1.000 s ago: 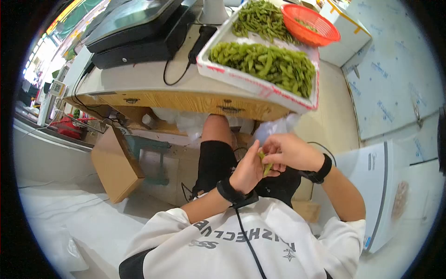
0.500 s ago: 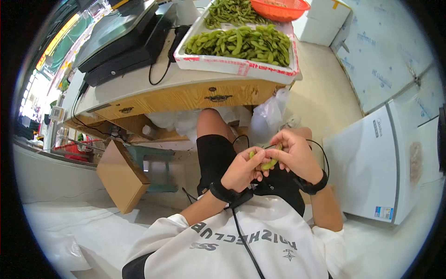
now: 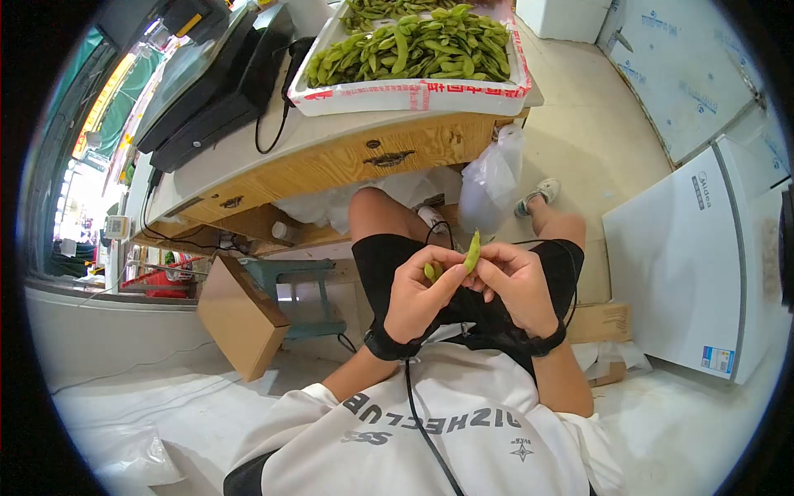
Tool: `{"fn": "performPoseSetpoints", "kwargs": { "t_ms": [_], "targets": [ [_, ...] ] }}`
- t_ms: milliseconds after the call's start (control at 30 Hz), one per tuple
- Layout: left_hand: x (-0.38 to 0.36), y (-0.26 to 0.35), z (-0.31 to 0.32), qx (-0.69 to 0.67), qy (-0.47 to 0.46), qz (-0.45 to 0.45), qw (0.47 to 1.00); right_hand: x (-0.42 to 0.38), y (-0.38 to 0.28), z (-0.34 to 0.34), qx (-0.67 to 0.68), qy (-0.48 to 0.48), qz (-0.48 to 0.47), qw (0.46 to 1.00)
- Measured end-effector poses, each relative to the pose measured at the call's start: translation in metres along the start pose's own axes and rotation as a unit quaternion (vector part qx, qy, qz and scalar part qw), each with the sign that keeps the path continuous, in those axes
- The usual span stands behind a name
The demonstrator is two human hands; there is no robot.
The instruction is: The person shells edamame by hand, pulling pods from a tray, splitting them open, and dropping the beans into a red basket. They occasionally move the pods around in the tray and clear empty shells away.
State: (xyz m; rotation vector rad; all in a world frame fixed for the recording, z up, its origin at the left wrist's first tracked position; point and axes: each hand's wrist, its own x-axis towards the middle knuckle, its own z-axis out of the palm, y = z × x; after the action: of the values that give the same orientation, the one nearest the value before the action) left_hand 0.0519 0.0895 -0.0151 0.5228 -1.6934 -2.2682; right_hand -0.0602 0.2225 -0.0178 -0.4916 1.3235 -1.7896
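A green bean pod [image 3: 472,252] stands upright between my two hands, above my lap. My left hand [image 3: 426,289] is closed, pinching the pod's lower end, with another pod [image 3: 432,271] tucked in its curled fingers. Beside it my right hand [image 3: 517,285] is closed too, its thumb and fingertips at the same upright pod. Both wrists wear black bands. On the table, a white foam box [image 3: 413,97] holds a heap of green pods [image 3: 413,51].
Behind the hands is a wooden table [image 3: 331,169] with a black machine [image 3: 219,91] at its left. A plastic bag [image 3: 494,178] hangs at its right end. A cardboard box [image 3: 240,318] leans on a stool [image 3: 318,302]; a white fridge [image 3: 682,256] stands right.
One pod now points upright between my fingertips, where the pods lay lower and slanted before. The view has shifted, and my right leg has moved outward, showing a shoe.
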Motion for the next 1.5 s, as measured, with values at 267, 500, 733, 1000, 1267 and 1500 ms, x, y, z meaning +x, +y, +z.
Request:
{"fn": "performPoseSetpoints", "kwargs": {
  "t_ms": [267,500,733,1000,1267,1500],
  "targets": [
    [-0.002,0.000,-0.001,0.031,0.017,0.060,0.998,-0.002,-0.005,0.004,0.010,0.015,-0.006,1.000],
    [-0.003,0.007,-0.003,-0.005,-0.021,0.049,0.999,-0.005,-0.006,0.005,0.023,0.012,-0.015,1.000],
    [-0.003,0.004,-0.007,-0.179,-0.063,-0.056,0.980,-0.004,0.003,0.015,0.110,0.007,-0.061,0.992],
    [-0.004,0.025,0.005,0.228,0.008,0.118,0.966,-0.002,-0.002,0.011,0.031,0.042,-0.036,0.998],
    [-0.006,0.024,-0.003,0.385,-0.002,0.199,0.901,-0.001,0.008,0.011,-0.035,0.027,-0.051,0.998],
    [0.001,0.019,-0.010,0.076,-0.032,0.017,0.996,0.000,0.009,0.017,0.088,0.022,-0.001,0.996]
  ]
}}
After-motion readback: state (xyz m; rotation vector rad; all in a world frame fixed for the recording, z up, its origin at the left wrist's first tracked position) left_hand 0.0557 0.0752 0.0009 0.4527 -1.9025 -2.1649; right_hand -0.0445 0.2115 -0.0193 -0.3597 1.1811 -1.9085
